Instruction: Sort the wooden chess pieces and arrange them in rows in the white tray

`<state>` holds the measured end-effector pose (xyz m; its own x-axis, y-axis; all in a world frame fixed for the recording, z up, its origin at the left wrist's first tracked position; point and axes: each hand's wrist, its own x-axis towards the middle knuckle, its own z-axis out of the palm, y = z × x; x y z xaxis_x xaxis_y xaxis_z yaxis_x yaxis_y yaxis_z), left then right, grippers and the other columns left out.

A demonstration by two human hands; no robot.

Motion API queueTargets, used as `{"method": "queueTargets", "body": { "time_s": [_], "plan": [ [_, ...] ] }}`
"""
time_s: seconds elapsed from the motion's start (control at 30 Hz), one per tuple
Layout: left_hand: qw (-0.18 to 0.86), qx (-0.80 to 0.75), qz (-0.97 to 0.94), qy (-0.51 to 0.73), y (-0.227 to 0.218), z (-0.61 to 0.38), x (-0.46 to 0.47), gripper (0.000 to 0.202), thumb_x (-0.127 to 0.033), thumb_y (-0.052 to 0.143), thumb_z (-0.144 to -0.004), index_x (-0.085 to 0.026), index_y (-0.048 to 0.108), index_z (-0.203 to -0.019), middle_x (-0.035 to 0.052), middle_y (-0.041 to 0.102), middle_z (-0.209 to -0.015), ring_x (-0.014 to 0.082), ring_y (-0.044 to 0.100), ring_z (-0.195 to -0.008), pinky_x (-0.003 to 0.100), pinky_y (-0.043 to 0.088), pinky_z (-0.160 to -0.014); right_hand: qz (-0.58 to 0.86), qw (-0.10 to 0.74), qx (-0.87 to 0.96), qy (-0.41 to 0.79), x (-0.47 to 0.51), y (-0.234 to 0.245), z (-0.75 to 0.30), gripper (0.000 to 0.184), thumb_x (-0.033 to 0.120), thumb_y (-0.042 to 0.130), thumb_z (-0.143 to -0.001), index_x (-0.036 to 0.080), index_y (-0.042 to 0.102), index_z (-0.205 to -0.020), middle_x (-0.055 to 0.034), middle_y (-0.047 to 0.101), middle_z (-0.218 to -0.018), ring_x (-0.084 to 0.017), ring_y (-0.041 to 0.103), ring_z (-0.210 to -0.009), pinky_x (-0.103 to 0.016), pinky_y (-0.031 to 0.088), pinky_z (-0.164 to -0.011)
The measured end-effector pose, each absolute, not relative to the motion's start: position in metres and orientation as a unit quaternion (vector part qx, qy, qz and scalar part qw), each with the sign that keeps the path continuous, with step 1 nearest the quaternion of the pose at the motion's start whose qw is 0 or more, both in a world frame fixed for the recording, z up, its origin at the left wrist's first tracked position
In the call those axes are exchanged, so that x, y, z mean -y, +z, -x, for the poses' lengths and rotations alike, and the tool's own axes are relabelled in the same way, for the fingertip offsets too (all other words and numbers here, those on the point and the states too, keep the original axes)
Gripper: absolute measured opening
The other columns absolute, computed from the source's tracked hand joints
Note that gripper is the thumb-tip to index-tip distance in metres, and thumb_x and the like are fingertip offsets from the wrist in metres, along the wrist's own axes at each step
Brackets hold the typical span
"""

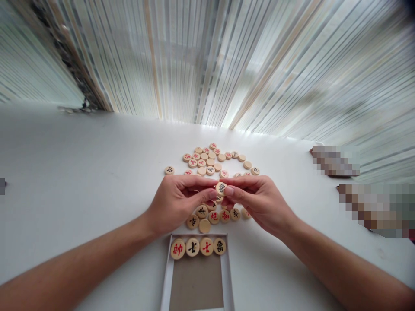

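Between the fingertips of both hands is a round wooden Chinese chess piece (pixel 221 188) with a black character, its face tilted toward me. My left hand (pixel 181 199) pinches its left side, and my right hand (pixel 256 199) grips its right side with the thumb near the front. Below the hands, a shallow white box (pixel 166 276) has a row of several pieces along its far end, including a red-marked piece (pixel 178 249) at the left and a black-marked piece (pixel 219 246) at the right. Loose pieces under the hands are partly hidden.
Many loose chess pieces (pixel 210 162), some face up and some blank side up, lie on the white table (pixel 97 172) beyond my hands. A striped curtain (pixel 181 65) hangs along the far edge. Blurred-out objects (pixel 372 207) lie at the right.
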<state>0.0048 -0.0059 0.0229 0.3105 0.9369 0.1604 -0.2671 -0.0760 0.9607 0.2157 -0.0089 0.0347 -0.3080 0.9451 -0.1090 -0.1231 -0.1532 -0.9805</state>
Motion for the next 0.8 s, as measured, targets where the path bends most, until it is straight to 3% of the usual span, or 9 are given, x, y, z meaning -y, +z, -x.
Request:
{"method": "queueTargets", "body": {
  "time_s": [0.2, 0.33, 0.5, 0.63, 0.8],
  "plan": [
    [0.61, -0.292, -0.56, 0.479, 0.0233, -0.0044, 0.0046, 0.029, -0.012, 0.088, -0.079, -0.015, 0.085, -0.108, 0.009, 0.086, -0.098, 0.0211, 0.083, -0.085, 0.024, 0.07, -0.079, 0.402, 0.411, 0.465, 0.673, 0.0101, 0.0374, -0.2128, 0.022, 0.035, 0.093, -0.081, 0.018, 0.088, -0.095, -0.007, 0.082, -0.073, -0.013, 0.076, -0.062, -0.018, 0.063, -0.06],
    [0.602, -0.305, -0.562, 0.478, 0.0236, -0.0038, 0.0038, 0.026, -0.021, 0.089, -0.081, -0.014, 0.085, -0.106, 0.0103, 0.085, -0.098, 0.0226, 0.083, -0.084, 0.028, 0.071, -0.077, 0.389, 0.412, 0.464, 0.681, 0.0104, 0.038, -0.2136, 0.024, 0.036, 0.09, -0.085, 0.018, 0.087, -0.101, -0.0077, 0.083, -0.079, -0.015, 0.08, -0.07, -0.02, 0.067, -0.067],
    [0.594, -0.313, -0.564, 0.481, 0.0221, -0.0022, 0.0034, 0.023, -0.023, 0.093, -0.077, -0.015, 0.086, -0.097, 0.0087, 0.085, -0.088, 0.0172, 0.079, -0.072, 0.022, 0.067, -0.067, 0.387, 0.434, 0.499, 0.643, 0.0115, 0.0373, -0.2138, 0.025, 0.028, 0.095, -0.078, 0.019, 0.085, -0.1, -0.0062, 0.083, -0.082, -0.017, 0.079, -0.067, -0.028, 0.069, -0.066],
    [0.572, -0.324, -0.583, 0.477, 0.021, -0.0013, 0.0038, 0.014, -0.022, 0.089, -0.083, -0.015, 0.087, -0.095, 0.0066, 0.083, -0.079, 0.0138, 0.076, -0.067, 0.018, 0.064, -0.064, 0.394, 0.424, 0.526, 0.623, 0.0113, 0.0361, -0.2138, 0.024, 0.03, 0.096, -0.076, 0.017, 0.084, -0.093, -0.0054, 0.081, -0.077, -0.016, 0.076, -0.062, -0.025, 0.065, -0.059],
    [0.579, -0.321, -0.575, 0.481, 0.0208, -0.002, 0.0059, 0.026, -0.017, 0.087, -0.082, -0.013, 0.084, -0.108, 0.0084, 0.084, -0.089, 0.0164, 0.08, -0.073, 0.021, 0.068, -0.069, 0.401, 0.402, 0.515, 0.642, 0.0095, 0.0349, -0.2141, 0.023, 0.036, 0.09, -0.084, 0.016, 0.082, -0.09, -0.0032, 0.078, -0.071, -0.014, 0.074, -0.062, -0.021, 0.059, -0.057]
  ]
}}
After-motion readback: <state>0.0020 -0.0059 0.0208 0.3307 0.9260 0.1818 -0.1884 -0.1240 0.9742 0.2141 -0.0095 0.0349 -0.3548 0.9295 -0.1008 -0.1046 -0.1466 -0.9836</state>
